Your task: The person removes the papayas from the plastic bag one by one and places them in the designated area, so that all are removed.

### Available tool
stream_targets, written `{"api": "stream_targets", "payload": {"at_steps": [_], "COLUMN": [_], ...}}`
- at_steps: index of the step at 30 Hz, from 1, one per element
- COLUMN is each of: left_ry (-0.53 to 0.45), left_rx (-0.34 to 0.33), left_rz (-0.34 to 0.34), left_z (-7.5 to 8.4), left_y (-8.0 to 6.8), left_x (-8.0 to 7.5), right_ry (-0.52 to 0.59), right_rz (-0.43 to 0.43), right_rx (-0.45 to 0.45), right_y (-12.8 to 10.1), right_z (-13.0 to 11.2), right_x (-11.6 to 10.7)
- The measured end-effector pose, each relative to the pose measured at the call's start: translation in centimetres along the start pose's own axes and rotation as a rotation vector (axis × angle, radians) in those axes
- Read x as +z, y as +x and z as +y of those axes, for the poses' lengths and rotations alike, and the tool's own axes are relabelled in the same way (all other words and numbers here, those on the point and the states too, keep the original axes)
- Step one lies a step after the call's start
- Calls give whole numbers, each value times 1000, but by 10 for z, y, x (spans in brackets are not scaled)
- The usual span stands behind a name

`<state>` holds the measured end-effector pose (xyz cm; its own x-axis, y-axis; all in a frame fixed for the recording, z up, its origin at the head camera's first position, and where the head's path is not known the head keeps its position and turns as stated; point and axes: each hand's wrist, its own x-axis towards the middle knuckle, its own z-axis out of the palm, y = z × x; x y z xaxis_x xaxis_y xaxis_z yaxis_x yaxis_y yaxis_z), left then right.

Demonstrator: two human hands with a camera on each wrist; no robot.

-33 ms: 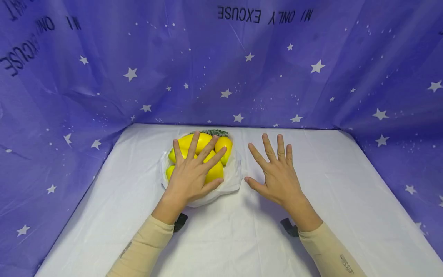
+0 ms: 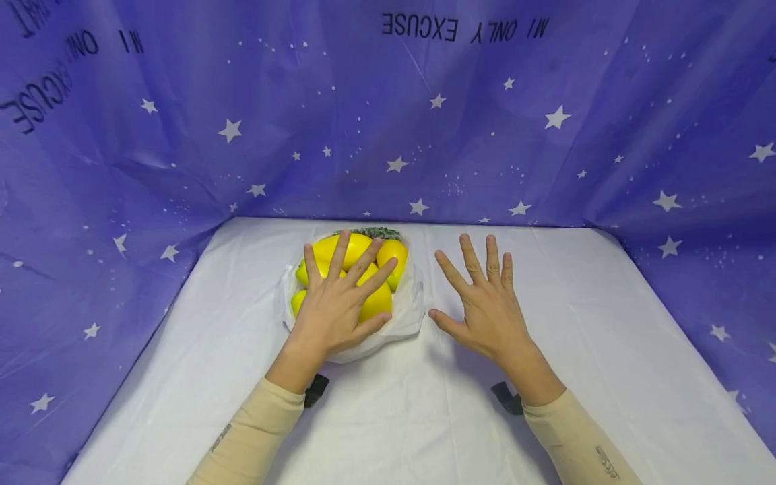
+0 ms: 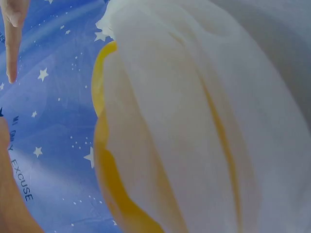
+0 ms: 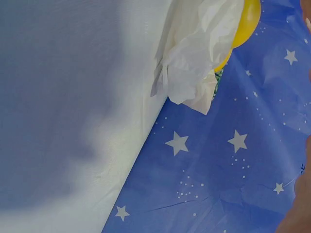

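Observation:
A white plastic bag (image 2: 407, 320) sits on the table left of centre with its mouth open upward. Several smooth yellow, fruit-like pieces (image 2: 378, 300) fill it, one more orange piece (image 2: 393, 250) at the right. A dark green, spiky bit (image 2: 389, 234) shows at the back. Over the bag my left hand (image 2: 332, 306) is held palm down, fingers spread, hiding part of the contents. To the bag's right, my right hand (image 2: 492, 313) hovers with spread fingers, holding nothing. The left wrist view shows the bag's side (image 3: 189, 121) close up, yellow along its edge.
White cloth covers the table (image 2: 448, 417). Purple-blue sheeting (image 2: 394, 121) with white stars and lettering rises at the back and both sides. A black piece (image 2: 316, 389) shows under the left wrist and another black piece (image 2: 507, 397) under the right.

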<state>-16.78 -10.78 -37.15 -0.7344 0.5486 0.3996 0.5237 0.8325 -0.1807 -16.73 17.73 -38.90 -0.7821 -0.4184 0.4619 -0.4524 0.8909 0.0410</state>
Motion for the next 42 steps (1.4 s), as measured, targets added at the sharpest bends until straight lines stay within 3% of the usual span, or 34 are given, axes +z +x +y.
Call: {"api": "stream_targets", "payload": {"at_steps": [6,9,15,22,26,29,36,42], "left_ry": [-1,-54,-395,-790,-906,-959,-1080,-1074], "left_rx": [-37,-81,-218,-500,-632,-675,-695,-711], "left_rz": [15,48,126,189,133,69,-58,-117], "left_z": [-11,-21,-50,-92,-111,-121,-134,-134], "left_y": [0,2,4,-12,-27,-36,-44,-46], "left_x": [-1,-4,-1,29,45,54,62,67], "right_ry": [11,33,109,231,318,392,573,812], "right_rz": [-2,5,31,37,54,69,56,-16], "right_rx": [1,9,45,77,84,104,152,171], "right_y": [2,4,7,15,21,27,47,71], "right_z": [-1,-1,2,3,4,4,-5,-11], "right_x": [3,4,7,11,11,12,23,37]}}
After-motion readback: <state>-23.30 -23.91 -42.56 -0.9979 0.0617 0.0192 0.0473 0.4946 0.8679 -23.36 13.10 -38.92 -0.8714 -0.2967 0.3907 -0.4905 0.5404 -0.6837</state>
